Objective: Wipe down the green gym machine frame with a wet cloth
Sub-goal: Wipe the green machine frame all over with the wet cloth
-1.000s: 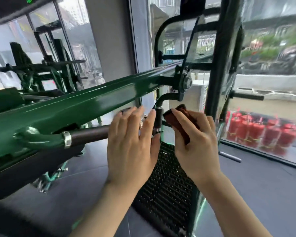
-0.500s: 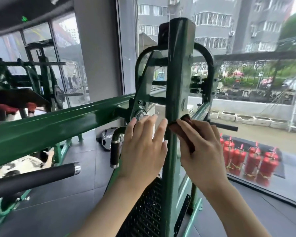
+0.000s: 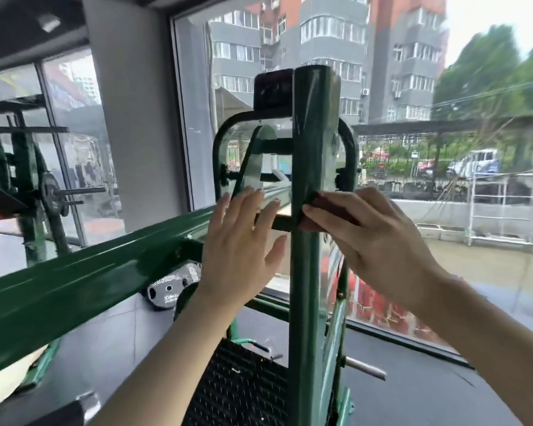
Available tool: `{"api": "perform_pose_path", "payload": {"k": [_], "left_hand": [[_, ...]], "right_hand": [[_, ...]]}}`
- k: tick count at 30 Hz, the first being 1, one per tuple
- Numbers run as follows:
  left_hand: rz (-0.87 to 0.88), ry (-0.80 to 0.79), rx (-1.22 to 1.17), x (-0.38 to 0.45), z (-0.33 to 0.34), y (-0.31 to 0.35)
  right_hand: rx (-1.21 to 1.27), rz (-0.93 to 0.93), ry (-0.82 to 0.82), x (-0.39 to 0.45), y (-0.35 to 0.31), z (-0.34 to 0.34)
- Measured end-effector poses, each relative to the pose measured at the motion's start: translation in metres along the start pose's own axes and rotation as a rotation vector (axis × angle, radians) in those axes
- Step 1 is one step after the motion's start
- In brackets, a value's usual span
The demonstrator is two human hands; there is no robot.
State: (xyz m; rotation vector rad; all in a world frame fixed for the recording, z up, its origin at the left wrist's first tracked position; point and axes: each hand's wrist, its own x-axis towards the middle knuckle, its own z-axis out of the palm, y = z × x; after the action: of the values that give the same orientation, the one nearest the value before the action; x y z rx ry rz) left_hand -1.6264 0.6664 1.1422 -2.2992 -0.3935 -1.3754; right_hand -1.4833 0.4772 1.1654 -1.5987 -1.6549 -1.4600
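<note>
A glossy green upright post (image 3: 308,142) of the gym machine stands in the middle of the view, with a long green beam (image 3: 83,281) slanting off to the lower left. My right hand (image 3: 373,241) presses a dark reddish-brown cloth (image 3: 323,207) against the right side of the post, about halfway up. Most of the cloth is hidden under my fingers. My left hand (image 3: 243,241) hovers just left of the post, fingers straight and spread, holding nothing.
A black perforated footplate (image 3: 243,392) sits below my arms. A weight plate (image 3: 170,287) leans on the floor behind the beam. Other green machines (image 3: 22,179) stand at the far left. A large window (image 3: 443,179) is right behind the post.
Both hands have risen up the post with the cloth, and my view has tilted upward, so the top of the post now shows.
</note>
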Motion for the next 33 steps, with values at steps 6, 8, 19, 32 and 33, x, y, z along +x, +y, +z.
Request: {"api": "perform_pose_path", "payload": {"k": [6,8,19,32,33], "left_hand": [[-0.010,0.037,-0.088,0.004,0.021,-0.007],[0.020,0.034,-0.087,0.004,0.021,-0.009],[0.102,0.028,-0.156,0.001,0.019,-0.011],[0.116,0.124,-0.330,-0.006,0.021,-0.016],[0.119,0.131,-0.335,-0.007,0.022,-0.016]], "right_hand": [[-0.278,-0.245,0.045,0.069,0.042,-0.007],[-0.274,-0.217,0.037,0.081,0.041,-0.001],[-0.467,-0.246,-0.115,0.092,0.029,-0.012],[-0.511,-0.133,-0.099,0.085,0.021,-0.022],[-0.500,-0.068,-0.061,0.087,0.020,-0.021]]}}
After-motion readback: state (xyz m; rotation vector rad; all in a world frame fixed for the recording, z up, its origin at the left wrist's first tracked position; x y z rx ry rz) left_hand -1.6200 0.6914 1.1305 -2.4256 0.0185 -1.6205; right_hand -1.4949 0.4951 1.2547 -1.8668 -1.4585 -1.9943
